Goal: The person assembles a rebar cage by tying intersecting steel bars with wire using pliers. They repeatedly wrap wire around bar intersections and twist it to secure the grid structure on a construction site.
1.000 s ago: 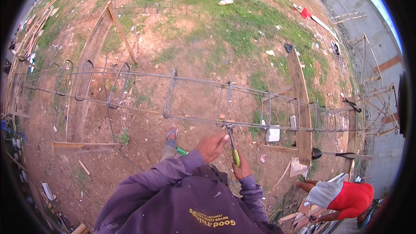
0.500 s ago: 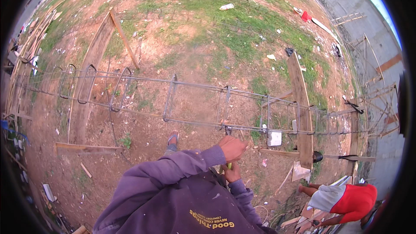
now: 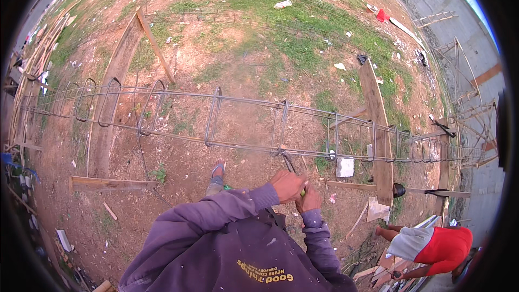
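Note:
A long steel rebar cage [image 3: 246,100] with square stirrups runs across in front of me. Long-handled pincers [image 3: 290,163] have their dark head against its near lower bar, by a stirrup. My left hand [image 3: 288,186] is closed around the pincers, knuckles upward, just below the bar. Close beside it, lower and to the right, my right hand [image 3: 309,200] grips a green handle end [image 3: 303,191]. The fingers partly hide the handles. Any tie wire at the jaws is too small to make out.
Wooden boards [image 3: 377,130] prop up the cage on the right, and another board frame [image 3: 111,113] stands left. A white block [image 3: 344,167] lies beyond my right hand. A person in a red shirt [image 3: 444,250] bends over at lower right. A grey wall [image 3: 432,0] rises behind.
The pincers have tilted, their handles swinging to the right. My right hand has moved up and right, nearer the left one, which has shifted slightly. The person in red moved slightly.

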Tool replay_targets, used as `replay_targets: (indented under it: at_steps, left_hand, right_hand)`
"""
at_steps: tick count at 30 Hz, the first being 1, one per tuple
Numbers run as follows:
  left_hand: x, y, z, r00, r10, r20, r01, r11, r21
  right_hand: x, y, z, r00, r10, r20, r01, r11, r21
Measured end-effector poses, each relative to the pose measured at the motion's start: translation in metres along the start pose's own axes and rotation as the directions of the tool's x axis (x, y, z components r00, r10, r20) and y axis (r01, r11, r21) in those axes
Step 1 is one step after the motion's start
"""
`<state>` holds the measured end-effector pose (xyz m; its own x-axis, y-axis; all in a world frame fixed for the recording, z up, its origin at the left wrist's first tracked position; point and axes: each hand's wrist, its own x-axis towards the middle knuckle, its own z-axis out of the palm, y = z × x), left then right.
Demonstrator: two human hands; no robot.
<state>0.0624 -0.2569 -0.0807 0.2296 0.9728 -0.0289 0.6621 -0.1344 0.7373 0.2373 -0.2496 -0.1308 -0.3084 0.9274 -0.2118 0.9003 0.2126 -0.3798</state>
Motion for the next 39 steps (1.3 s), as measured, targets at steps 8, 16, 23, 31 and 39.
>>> replay_targets:
  at_steps: [8,16,23,31,39]
  left_hand:
    - [0.003,0.004,-0.002,0.998,-0.039,0.041,0.04,0.999,-0.004]
    - [0.052,-0.031,-0.066,0.942,-0.118,-0.316,0.022,0.956,-0.291]
    - [0.02,-0.065,-0.088,0.889,-0.415,-0.193,0.007,0.434,-0.901]
    - [-0.072,-0.041,-0.056,0.98,-0.036,0.196,0.057,0.993,-0.106]
    - [0.019,-0.098,-0.124,0.675,-0.469,-0.569,0.381,0.883,-0.275]
  right_hand:
    - [0.01,0.022,0.038,0.992,-0.064,0.106,0.054,0.994,0.091]
    - [-0.032,0.008,0.007,0.942,-0.219,0.253,-0.023,0.712,0.702]
    - [-0.07,0.02,-0.02,0.857,-0.298,-0.42,0.451,0.828,0.334]
    - [-0.08,0.018,-0.08,0.72,0.25,-0.648,0.441,0.557,0.704]
    - [-0.067,0.033,-0.107,0.786,0.374,-0.493,0.419,0.264,0.869]
